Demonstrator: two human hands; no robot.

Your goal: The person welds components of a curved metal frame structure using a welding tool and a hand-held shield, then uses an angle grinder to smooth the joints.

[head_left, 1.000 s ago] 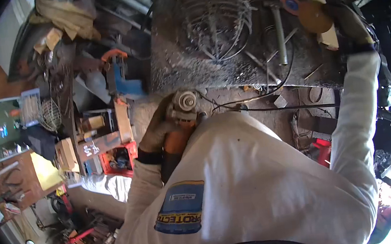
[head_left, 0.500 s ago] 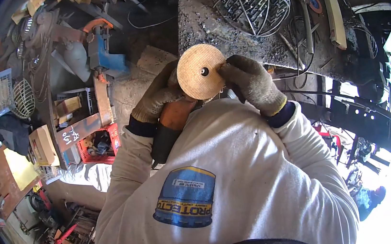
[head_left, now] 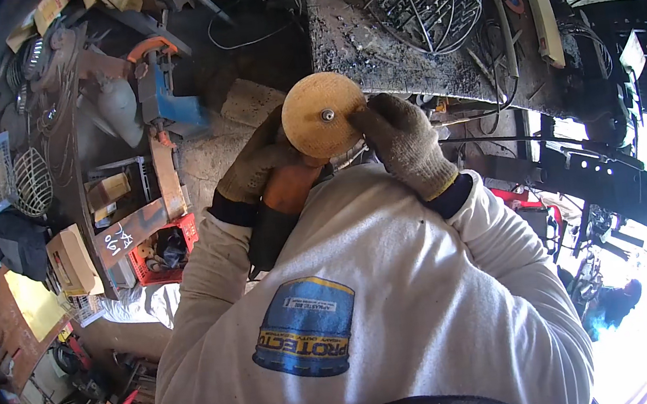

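Note:
A round tan abrasive disc [head_left: 322, 134] lies face up on an angle grinder, and the metal spindle [head_left: 327, 114] shows in its centre hole. The grinder's orange and black body [head_left: 291, 190] slants down against my left forearm. My left hand [head_left: 257, 161], in a knitted work glove, is wrapped round the grinder's head end; the disc hides some of its fingers. With thumb and fingers closed, my gloved right hand [head_left: 406, 141] pinches the disc's right edge. The underside of the disc is hidden.
A dirty workbench [head_left: 346, 48] ahead on the right carries a round wire-frame cage [head_left: 424, 3] and a pale bar [head_left: 543, 20]. On the left stand a blue bench vise [head_left: 164, 96], a cardboard box [head_left: 71, 261] and a red crate [head_left: 163, 254]. Black metal beams [head_left: 603, 170] run along the right.
The disc has shifted so that the spindle now stands centred in its hole. Both hands keep their hold, and the surroundings have slid slightly in view.

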